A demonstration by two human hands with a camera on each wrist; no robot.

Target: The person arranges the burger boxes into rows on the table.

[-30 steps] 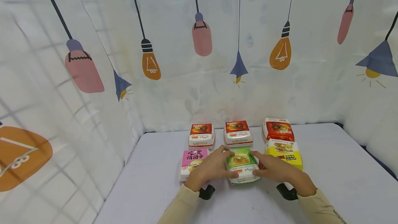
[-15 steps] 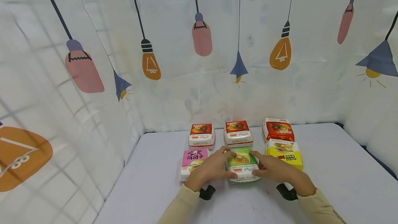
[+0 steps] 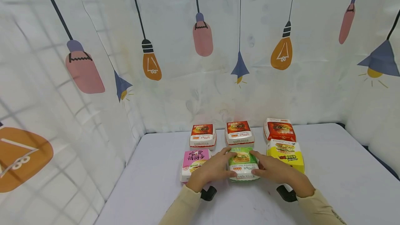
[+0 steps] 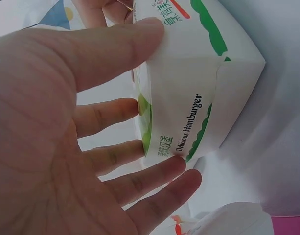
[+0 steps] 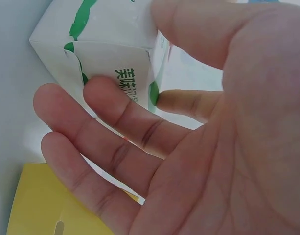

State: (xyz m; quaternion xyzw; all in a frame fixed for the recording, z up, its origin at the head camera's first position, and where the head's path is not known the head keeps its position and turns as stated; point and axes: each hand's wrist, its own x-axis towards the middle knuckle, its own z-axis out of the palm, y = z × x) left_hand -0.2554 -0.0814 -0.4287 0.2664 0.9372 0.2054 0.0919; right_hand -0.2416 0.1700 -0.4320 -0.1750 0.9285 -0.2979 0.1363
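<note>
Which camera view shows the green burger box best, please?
The head view: the green burger box shows its printed top between the left hand and right hand. Both wrist views show mainly its white sides, cropped and partly behind fingers; the left one reads "Delicious Hamburger".

Hamburger box (image 3: 243, 163), white, with green top panel, burger picture and scalloped green trim; side lettered "Delicious Hamburger". Closed, printed face up. Located inward of the counter (image 3: 150, 186)'s far edge, roughly midway between left and right edges.
</note>
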